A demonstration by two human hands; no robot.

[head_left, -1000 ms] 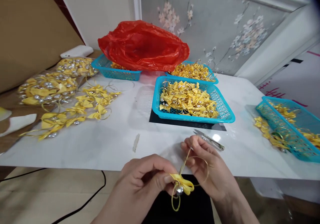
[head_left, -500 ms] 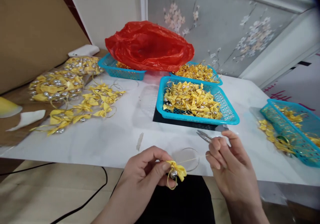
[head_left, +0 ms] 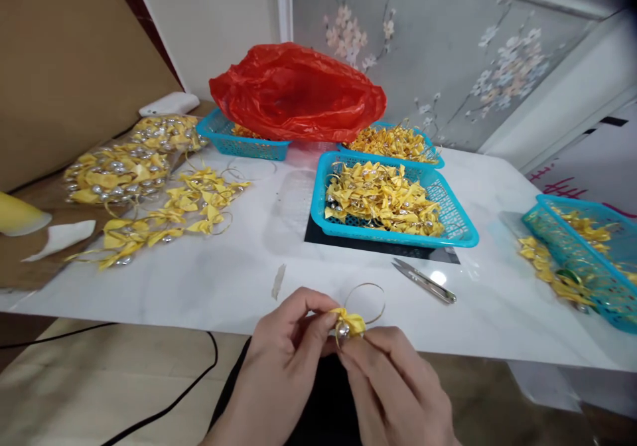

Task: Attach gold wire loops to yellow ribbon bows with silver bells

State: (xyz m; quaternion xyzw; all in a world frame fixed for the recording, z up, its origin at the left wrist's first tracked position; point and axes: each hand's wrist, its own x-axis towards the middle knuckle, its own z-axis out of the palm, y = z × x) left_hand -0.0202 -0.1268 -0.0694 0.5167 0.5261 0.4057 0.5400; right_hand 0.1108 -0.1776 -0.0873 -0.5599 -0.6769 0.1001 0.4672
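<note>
Pinching a yellow bow [head_left: 350, 322] with its silver bell, my left hand [head_left: 288, 346] now meets my right hand [head_left: 393, 379], back from near the snips [head_left: 424, 281]; fingertips close together on it over the table's edge [head_left: 199, 313], gold loop [head_left: 365, 302] standing above.

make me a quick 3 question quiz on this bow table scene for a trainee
1. True or false: both hands touch the yellow bow.
2. What lies on the table just right of the looped cord: A) a pen B) thread snips C) a ruler?
3. What covers the far left basket?

Key
1. True: the left hand and right hand pinch it together.
2. B.
3. A red plastic bag.
</note>
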